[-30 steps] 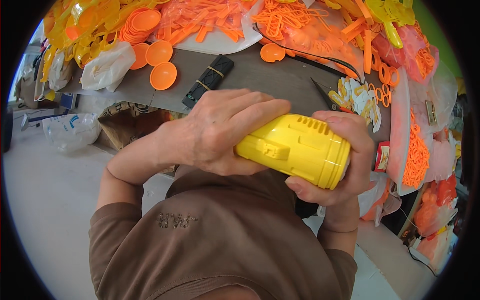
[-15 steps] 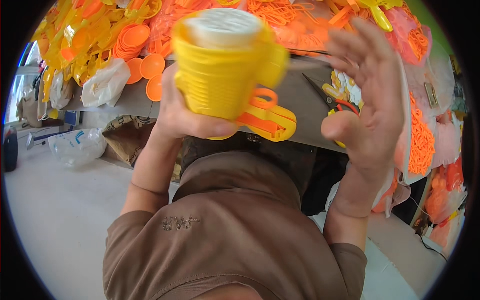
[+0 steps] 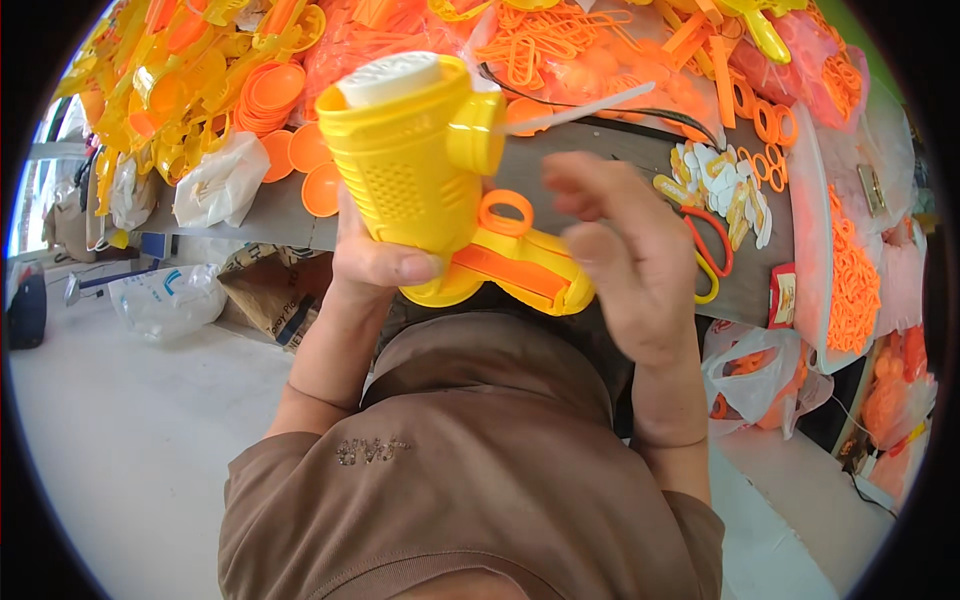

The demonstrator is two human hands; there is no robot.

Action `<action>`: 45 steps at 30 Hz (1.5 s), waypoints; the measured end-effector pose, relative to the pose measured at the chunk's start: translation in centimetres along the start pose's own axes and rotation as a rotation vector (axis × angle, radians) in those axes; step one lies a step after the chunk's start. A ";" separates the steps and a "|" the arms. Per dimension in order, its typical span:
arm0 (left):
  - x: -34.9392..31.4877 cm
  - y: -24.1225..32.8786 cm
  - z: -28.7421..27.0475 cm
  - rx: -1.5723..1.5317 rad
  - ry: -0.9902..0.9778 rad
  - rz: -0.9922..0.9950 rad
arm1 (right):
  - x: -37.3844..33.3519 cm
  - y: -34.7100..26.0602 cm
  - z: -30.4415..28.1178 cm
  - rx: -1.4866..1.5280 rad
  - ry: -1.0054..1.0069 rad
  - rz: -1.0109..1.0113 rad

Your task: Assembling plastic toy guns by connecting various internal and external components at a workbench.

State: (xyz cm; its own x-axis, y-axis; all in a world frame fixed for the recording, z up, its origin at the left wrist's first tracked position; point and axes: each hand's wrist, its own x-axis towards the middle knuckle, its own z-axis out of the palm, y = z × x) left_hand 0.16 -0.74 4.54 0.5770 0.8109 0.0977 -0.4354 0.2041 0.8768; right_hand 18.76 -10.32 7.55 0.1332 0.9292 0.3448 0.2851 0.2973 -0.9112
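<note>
My left hand grips a yellow plastic toy piece low on its barrel-shaped body, which leans a little to the left. A white perforated cap sits in its top. From its lower right side juts a yellow arm with an orange insert, and an orange ring rises above it. A thin whitish strip extends right from beside the round side knob. My right hand is just right of the piece, apart from it, thumb and fingers separated and slightly blurred, with nothing visible between them.
Scissors with red and yellow handles lie behind my right hand, beside a pile of white and yellow stickers. Orange rings and orange discs lie on the grey table. Heaped yellow parts fill the far left.
My left hand has lowered the toy piece and tilted it to the left. My right hand has come down and leftward, close to the piece. The stickers and scissors show more fully.
</note>
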 end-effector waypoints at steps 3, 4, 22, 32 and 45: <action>-0.7 -0.2 0.6 -0.017 0.009 -0.014 | 0.6 -1.5 1.4 -0.274 -0.068 -0.047; -1.1 0.3 0.9 0.104 0.035 -0.041 | 0.6 -0.8 1.2 -0.214 -0.081 -0.056; -1.8 0.5 -0.7 -0.117 0.015 -0.015 | -4.4 1.3 0.4 0.192 -0.107 0.199; -2.3 -0.6 0.0 -0.139 -0.002 0.012 | -4.2 1.7 2.8 0.064 0.015 -0.061; -3.9 0.1 0.3 0.030 0.113 0.101 | -2.8 2.8 4.1 0.314 0.025 0.066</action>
State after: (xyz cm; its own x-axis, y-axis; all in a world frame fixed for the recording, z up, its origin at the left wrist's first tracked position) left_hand -1.91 -4.07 4.38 0.4486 0.8836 0.1340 -0.4653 0.1029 0.8792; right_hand 15.27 -11.22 3.11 0.1663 0.9442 0.2844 -0.0315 0.2933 -0.9555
